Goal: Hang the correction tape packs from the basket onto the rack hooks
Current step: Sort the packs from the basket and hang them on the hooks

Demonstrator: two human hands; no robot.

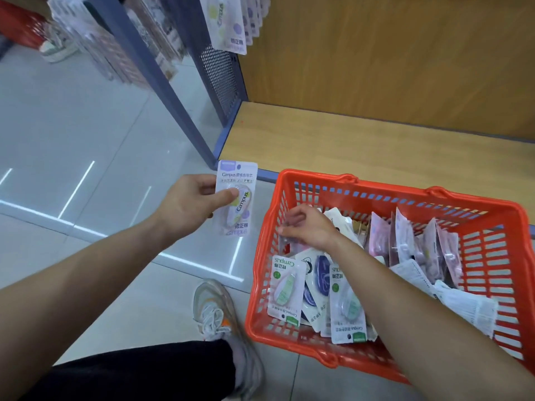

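Grey shoe stands just beside the orange basket on the floor, with a wooden shelf behind. Left hand pinches a purple correction tape pack left of the basket. Right hand, inside it, curls its fingers on a clear pack among loose packs.

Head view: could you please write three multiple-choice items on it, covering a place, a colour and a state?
1. Where does the basket stand? A. on the wooden shelf B. on the floor C. on a hook
2. What colour is the basket? A. orange-red B. blue C. green
3. What is the left hand doing? A. hanging empty B. pressing the floor C. gripping a purple pack
Answers: B, its base sits on the floor; A, its mesh walls are orange-red; C, thumb and fingers pinch the pack.
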